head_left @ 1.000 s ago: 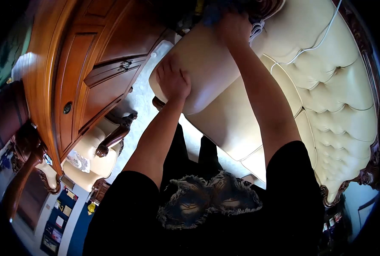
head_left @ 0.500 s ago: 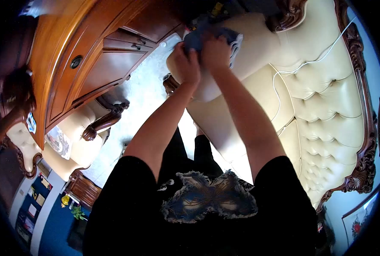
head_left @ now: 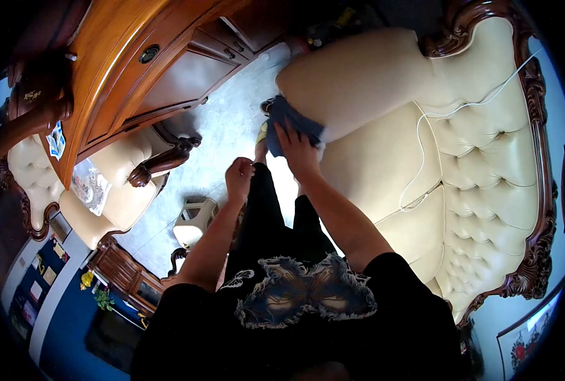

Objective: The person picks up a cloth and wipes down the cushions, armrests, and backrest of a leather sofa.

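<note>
Nearest me is the person's black top (head_left: pixel 196 317), its frayed patch at the middle. Just left of the left forearm a pale stool (head_left: pixel 191 233) stands on the light floor (head_left: pixel 231 105), and farther left there is a cream armchair (head_left: pixel 133 206).

The left hand (head_left: pixel 238 182) hangs above the floor, apart from the sofa, its fingers loosely curled. I see nothing in it, though the palm is turned away, so I cannot tell for sure. A little farther off and to the right, the right hand (head_left: pixel 300 152) lies palm down with its fingers spread over a blue-grey cloth (head_left: pixel 285 110); it seems pressed flat there, not clenched around it.

The cloth sits against the near, lower side of the padded sofa arm (head_left: pixel 352 82), toward its left end, beside the dark wooden trim. I'd judge it soft, light and limp, likely to crease and slide over the smooth upholstery, with nothing fragile about it. A flat palm over its middle should keep it spread; for lifting, a loose edge or a bunched fold would make the surest hold.

To the right stretches the cream sofa seat (head_left: pixel 358 168), with a white cord (head_left: pixel 479 102) trailing across the tufted back. Far left, a polished wooden cabinet (head_left: pixel 168 89) faces the sofa arm across the floor.
</note>
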A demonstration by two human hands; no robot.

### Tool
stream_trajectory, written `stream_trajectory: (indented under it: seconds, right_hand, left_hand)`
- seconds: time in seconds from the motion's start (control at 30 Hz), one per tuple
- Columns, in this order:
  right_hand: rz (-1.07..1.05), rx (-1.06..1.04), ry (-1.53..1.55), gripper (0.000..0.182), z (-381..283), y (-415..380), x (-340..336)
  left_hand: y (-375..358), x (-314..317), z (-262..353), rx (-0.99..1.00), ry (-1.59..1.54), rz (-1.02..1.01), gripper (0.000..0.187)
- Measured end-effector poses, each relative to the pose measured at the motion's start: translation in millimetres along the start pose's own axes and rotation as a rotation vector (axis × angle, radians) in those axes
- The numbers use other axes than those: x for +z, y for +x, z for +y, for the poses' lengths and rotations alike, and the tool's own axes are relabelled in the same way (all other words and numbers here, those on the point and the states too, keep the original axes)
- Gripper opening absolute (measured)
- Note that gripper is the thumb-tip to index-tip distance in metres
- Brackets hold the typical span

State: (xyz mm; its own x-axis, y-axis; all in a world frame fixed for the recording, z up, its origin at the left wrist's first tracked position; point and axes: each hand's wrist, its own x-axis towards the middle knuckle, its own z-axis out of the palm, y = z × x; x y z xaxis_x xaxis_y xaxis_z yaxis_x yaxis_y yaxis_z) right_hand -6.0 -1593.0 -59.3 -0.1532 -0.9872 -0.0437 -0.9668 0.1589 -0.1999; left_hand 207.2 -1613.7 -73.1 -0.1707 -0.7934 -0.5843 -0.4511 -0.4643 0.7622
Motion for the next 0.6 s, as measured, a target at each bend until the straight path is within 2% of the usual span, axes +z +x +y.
stream_trajectory:
  seconds: [0.03,0.1,0.13,0.2,0.27,0.3,0.33,0.4,0.43,0.47,0.53,0.57,0.6]
  right_hand:
    - [0.002,0.000,0.001,0.062,7,-14,2]
    - [-0.205,0.034,-0.098,0.064,22,-48,7]
    - [-0.379,0.107,-0.007,0.056,33,-59,4]
    - [-0.644,0.754,0.250,0.043,72,-102,45]
    - [-0.504,0.933,0.350,0.040,114,-144,79]
    - [-0.559,0.884,0.338,0.043,116,-138,40]
    - [-0.563,0.917,0.450,0.046,126,-142,34]
    - [-0.529,0.844,0.628,0.045,130,-155,29]
    - [-0.461,0.863,0.707,0.044,121,-153,18]
    - [-0.392,0.881,0.787,0.044,104,-150,9]
    - [-0.194,0.840,0.981,0.049,71,-139,2]
    - [-0.175,0.825,0.855,0.066,46,-121,-24]
    - [-0.175,0.806,1.103,0.073,32,-106,-37]
  left_hand:
    - [-3,3,2,-0.022,-0.013,-0.042,0.010]
    - [-10,10,14,-0.014,-0.025,-0.138,0.011]
    - [-8,13,14,-0.017,-0.028,-0.139,0.011]
    - [-3,20,15,-0.040,0.013,-0.199,0.011]
    - [-1,23,27,-0.041,-0.015,-0.190,0.012]
    - [1,22,31,-0.046,0.011,-0.208,0.012]
    - [1,21,33,-0.054,0.037,-0.230,0.012]
    - [2,15,22,-0.079,0.157,-0.283,0.018]
    - [5,15,20,-0.095,0.273,-0.327,0.025]
    - [3,17,17,-0.091,0.278,-0.335,0.025]
    - [-7,18,18,-0.055,0.279,-0.481,0.029]
    - [-21,21,44,-0.127,0.093,-0.520,0.042]
    - [-26,25,74,-0.215,0.058,-0.588,0.060]
